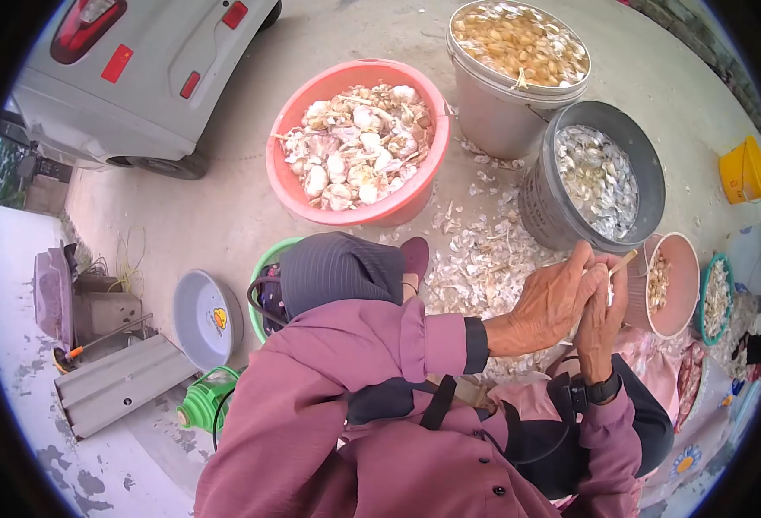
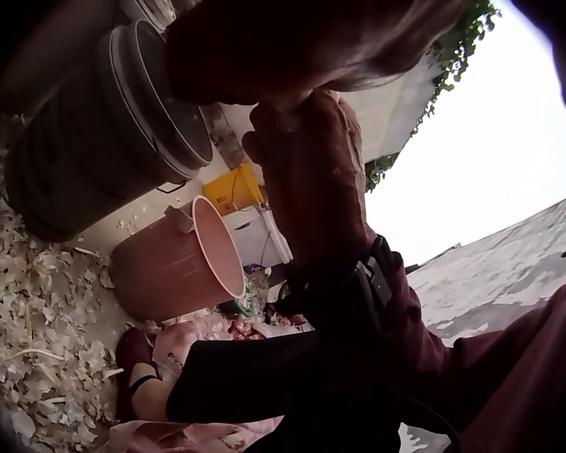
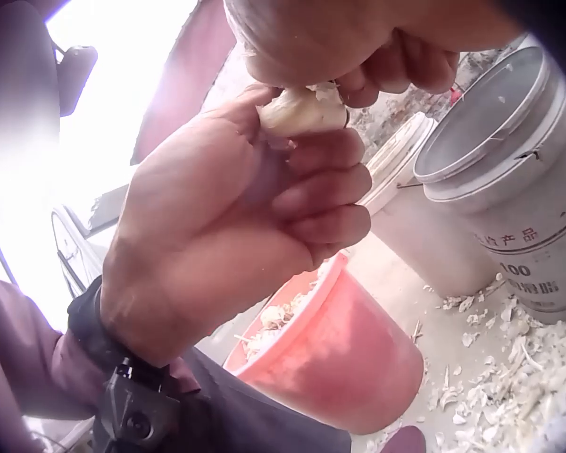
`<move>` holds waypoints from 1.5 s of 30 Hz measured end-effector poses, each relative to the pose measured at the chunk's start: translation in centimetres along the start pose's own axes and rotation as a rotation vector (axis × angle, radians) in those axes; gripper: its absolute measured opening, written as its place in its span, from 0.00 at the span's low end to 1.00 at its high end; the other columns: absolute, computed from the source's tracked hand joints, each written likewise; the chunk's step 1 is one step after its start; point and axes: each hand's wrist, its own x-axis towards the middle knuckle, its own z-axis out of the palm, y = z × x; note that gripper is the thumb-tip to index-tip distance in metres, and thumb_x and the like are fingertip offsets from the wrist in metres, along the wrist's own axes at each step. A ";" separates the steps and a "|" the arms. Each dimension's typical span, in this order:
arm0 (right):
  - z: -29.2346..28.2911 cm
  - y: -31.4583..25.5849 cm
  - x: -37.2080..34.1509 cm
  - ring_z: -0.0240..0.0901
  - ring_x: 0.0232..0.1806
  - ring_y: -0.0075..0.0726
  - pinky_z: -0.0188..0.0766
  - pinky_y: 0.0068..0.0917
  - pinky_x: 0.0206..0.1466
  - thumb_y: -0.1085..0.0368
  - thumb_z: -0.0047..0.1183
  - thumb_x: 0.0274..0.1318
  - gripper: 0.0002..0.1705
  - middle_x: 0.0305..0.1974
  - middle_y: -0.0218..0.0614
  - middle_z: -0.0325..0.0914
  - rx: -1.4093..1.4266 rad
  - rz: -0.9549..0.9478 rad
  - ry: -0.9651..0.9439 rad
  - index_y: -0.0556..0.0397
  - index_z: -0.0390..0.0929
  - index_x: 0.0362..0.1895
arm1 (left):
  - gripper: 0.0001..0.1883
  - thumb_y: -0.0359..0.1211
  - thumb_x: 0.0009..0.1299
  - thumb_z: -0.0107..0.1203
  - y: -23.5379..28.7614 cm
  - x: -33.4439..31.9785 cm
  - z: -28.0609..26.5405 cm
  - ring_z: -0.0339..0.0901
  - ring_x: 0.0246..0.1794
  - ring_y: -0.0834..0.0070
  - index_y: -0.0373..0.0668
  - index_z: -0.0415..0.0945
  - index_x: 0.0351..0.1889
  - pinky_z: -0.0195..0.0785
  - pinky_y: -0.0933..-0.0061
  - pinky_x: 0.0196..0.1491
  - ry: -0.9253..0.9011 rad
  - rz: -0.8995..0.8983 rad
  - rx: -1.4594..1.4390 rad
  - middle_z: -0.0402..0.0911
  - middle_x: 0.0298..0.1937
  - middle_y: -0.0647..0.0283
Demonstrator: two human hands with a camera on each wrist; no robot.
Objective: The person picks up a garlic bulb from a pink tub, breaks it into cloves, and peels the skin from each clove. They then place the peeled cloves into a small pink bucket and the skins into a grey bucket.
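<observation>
My two hands meet in front of the dark grey bucket (image 1: 540, 203). Between them is a pale garlic bulb (image 3: 304, 111), with a stalk (image 1: 625, 261) sticking up beyond the fingers in the head view. My left hand (image 1: 543, 304) pinches the bulb between thumb and forefinger, its other fingers curled, as the right wrist view shows. My right hand (image 1: 601, 328) grips it from the other side, fingers bent. In the left wrist view both hands are dark and hide the bulb. Garlic bulbs with stalks (image 1: 359, 147) fill the pink basin (image 1: 281, 177).
A pale bucket (image 1: 493, 112) of cloves in liquid stands behind the grey one. The smaller pink bucket (image 1: 687, 293) and the teal basin (image 1: 705, 319) hold more garlic. Garlic skins (image 1: 475, 268) litter the floor. Leftward are a grey basin (image 1: 192, 319) and a parked vehicle (image 1: 139, 86).
</observation>
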 end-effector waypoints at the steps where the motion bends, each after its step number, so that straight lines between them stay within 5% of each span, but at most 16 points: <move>1: 0.1 0.0 0.2 0.64 0.38 0.24 0.64 0.24 0.44 0.60 0.40 0.69 0.14 0.36 0.30 0.68 0.085 0.079 0.028 0.59 0.68 0.45 | 0.16 0.43 0.77 0.36 0.1 0.4 0.0 0.75 0.37 0.44 0.38 0.60 0.46 0.65 0.52 0.37 -0.010 0.037 0.017 0.75 0.35 0.45; 6: -1.3 0.9 2.4 0.63 0.40 0.22 0.62 0.22 0.47 0.58 0.43 0.68 0.15 0.38 0.29 0.68 0.231 0.133 0.065 0.58 0.68 0.45 | 0.23 0.49 0.77 0.33 1.8 2.1 0.8 0.76 0.37 0.45 0.35 0.60 0.49 0.66 0.52 0.38 0.058 0.099 0.039 0.77 0.38 0.43; 8: -1.4 1.0 2.9 0.64 0.40 0.22 0.63 0.23 0.48 0.59 0.42 0.68 0.14 0.37 0.29 0.68 0.142 0.003 0.167 0.58 0.68 0.44 | 0.21 0.44 0.75 0.41 2.4 2.7 0.8 0.78 0.40 0.47 0.35 0.59 0.51 0.69 0.53 0.40 0.013 0.052 -0.043 0.79 0.44 0.45; 13: -1.1 0.7 3.1 0.67 0.42 0.25 0.64 0.24 0.49 0.61 0.39 0.70 0.12 0.40 0.32 0.70 0.092 -0.037 0.197 0.58 0.69 0.45 | 0.19 0.45 0.75 0.41 2.3 3.4 1.6 0.78 0.35 0.47 0.36 0.59 0.47 0.68 0.54 0.36 0.126 0.180 -0.086 0.79 0.38 0.46; 15: -1.4 1.4 3.6 0.68 0.42 0.25 0.65 0.24 0.48 0.62 0.39 0.69 0.13 0.41 0.33 0.71 0.392 0.100 0.125 0.58 0.69 0.46 | 0.14 0.37 0.74 0.41 2.1 3.8 1.4 0.77 0.36 0.46 0.34 0.58 0.46 0.69 0.55 0.35 0.069 0.139 0.014 0.78 0.39 0.44; 21: 0.4 -1.6 4.3 0.68 0.41 0.23 0.66 0.24 0.47 0.62 0.39 0.69 0.13 0.40 0.33 0.72 0.463 0.122 0.255 0.58 0.70 0.46 | 0.16 0.42 0.76 0.39 1.5 4.6 2.1 0.76 0.34 0.44 0.36 0.57 0.44 0.69 0.58 0.36 0.221 0.275 -0.198 0.77 0.35 0.46; 23: -0.5 -2.7 4.4 0.67 0.41 0.21 0.66 0.22 0.45 0.62 0.39 0.68 0.13 0.39 0.31 0.72 0.148 0.054 0.136 0.56 0.71 0.46 | 0.22 0.48 0.76 0.40 1.6 5.0 1.2 0.76 0.31 0.47 0.34 0.60 0.42 0.68 0.59 0.35 0.121 0.077 -0.226 0.76 0.33 0.48; 24: -0.4 -3.4 4.4 0.66 0.40 0.19 0.64 0.20 0.43 0.62 0.41 0.67 0.12 0.38 0.29 0.72 0.232 0.189 0.165 0.55 0.72 0.45 | 0.25 0.52 0.76 0.40 0.2 5.8 2.6 0.72 0.23 0.63 0.35 0.65 0.40 0.65 0.67 0.28 0.254 0.136 -0.402 0.74 0.28 0.58; 26: -1.0 -2.8 4.7 0.62 0.37 0.16 0.60 0.17 0.40 0.61 0.42 0.68 0.11 0.35 0.26 0.71 0.194 0.240 0.128 0.55 0.73 0.44 | 0.23 0.54 0.76 0.38 1.9 5.6 0.9 0.56 0.18 0.88 0.42 0.69 0.39 0.48 0.84 0.21 0.055 -0.357 -0.810 0.62 0.22 0.73; 31: -2.5 -1.4 4.3 0.62 0.29 0.17 0.62 0.20 0.32 0.57 0.46 0.67 0.13 0.32 0.25 0.71 0.391 0.405 0.283 0.54 0.74 0.41 | 0.27 0.55 0.78 0.27 1.3 5.9 -0.3 0.53 0.17 0.85 0.44 0.70 0.43 0.49 0.81 0.25 -0.334 -0.488 -1.143 0.60 0.18 0.73; 34: -3.7 -0.9 4.0 0.63 0.27 0.21 0.61 0.25 0.31 0.51 0.43 0.68 0.20 0.26 0.29 0.71 0.150 0.229 0.155 0.56 0.75 0.36 | 0.28 0.55 0.78 0.28 2.2 6.1 -0.8 0.53 0.17 0.85 0.42 0.70 0.46 0.50 0.81 0.25 -0.285 -0.488 -0.989 0.64 0.21 0.71; 37: -4.9 0.5 3.0 0.66 0.24 0.37 0.61 0.38 0.32 0.37 0.36 0.65 0.37 0.19 0.43 0.68 -0.158 0.307 -0.221 0.63 0.74 0.30 | 0.27 0.53 0.79 0.28 1.2 6.0 -1.3 0.55 0.18 0.85 0.40 0.68 0.51 0.52 0.81 0.26 -0.269 -0.482 -0.947 0.69 0.30 0.67; 40: -5.4 1.6 1.8 0.70 0.27 0.47 0.63 0.41 0.34 0.38 0.37 0.65 0.37 0.23 0.49 0.72 -0.476 0.406 -0.530 0.63 0.77 0.32 | 0.26 0.51 0.79 0.29 0.6 5.7 -1.7 0.57 0.21 0.84 0.40 0.67 0.52 0.53 0.81 0.27 -0.288 -0.512 -0.972 0.71 0.34 0.65; 42: -5.2 3.4 0.8 0.73 0.31 0.53 0.65 0.42 0.37 0.39 0.39 0.64 0.34 0.29 0.51 0.76 -0.421 0.201 -0.460 0.61 0.78 0.37 | 0.25 0.51 0.79 0.30 0.6 5.5 -1.7 0.59 0.23 0.84 0.40 0.67 0.53 0.54 0.80 0.28 -0.300 -0.552 -0.967 0.72 0.35 0.65; 44: -5.2 4.0 0.7 0.73 0.33 0.44 0.67 0.36 0.38 0.43 0.45 0.63 0.29 0.33 0.46 0.78 -0.533 -0.238 -0.134 0.61 0.77 0.41 | 0.24 0.50 0.79 0.32 0.7 5.4 -1.5 0.62 0.27 0.82 0.39 0.67 0.53 0.55 0.80 0.29 -0.316 -0.585 -0.914 0.72 0.36 0.64; 45: -5.2 4.0 0.8 0.73 0.33 0.44 0.67 0.36 0.38 0.43 0.45 0.63 0.29 0.33 0.46 0.78 -0.534 -0.232 -0.132 0.61 0.77 0.41 | 0.24 0.50 0.79 0.32 0.6 5.3 -1.4 0.62 0.27 0.82 0.39 0.67 0.53 0.55 0.80 0.29 -0.321 -0.589 -0.915 0.72 0.36 0.64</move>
